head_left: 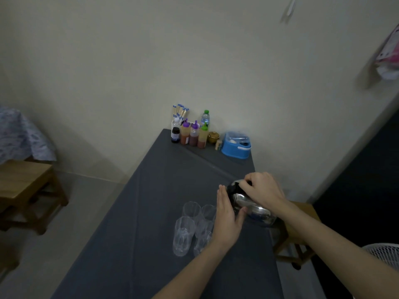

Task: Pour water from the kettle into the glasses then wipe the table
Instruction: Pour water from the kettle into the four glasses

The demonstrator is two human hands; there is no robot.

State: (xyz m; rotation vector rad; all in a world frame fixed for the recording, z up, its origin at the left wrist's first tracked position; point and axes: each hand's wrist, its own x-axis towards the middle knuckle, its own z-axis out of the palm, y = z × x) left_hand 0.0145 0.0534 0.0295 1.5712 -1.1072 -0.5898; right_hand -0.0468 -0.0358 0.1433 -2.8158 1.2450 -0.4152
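Kettle [248, 203]: shiny steel body, black top, sitting at the right edge of the grey-covered worktop [151, 212]. Glasses [183, 234]: clear, clustered just left of the kettle, look empty, though that's hard to judge in dim light. Right hand [262, 189] on top of the kettle, fingers curled down over the black lid/handle area; exact grip hidden. Left hand [227, 216] flat and spread, palm against the kettle's left side, thumb under the body. It partly covers the nearer glasses.
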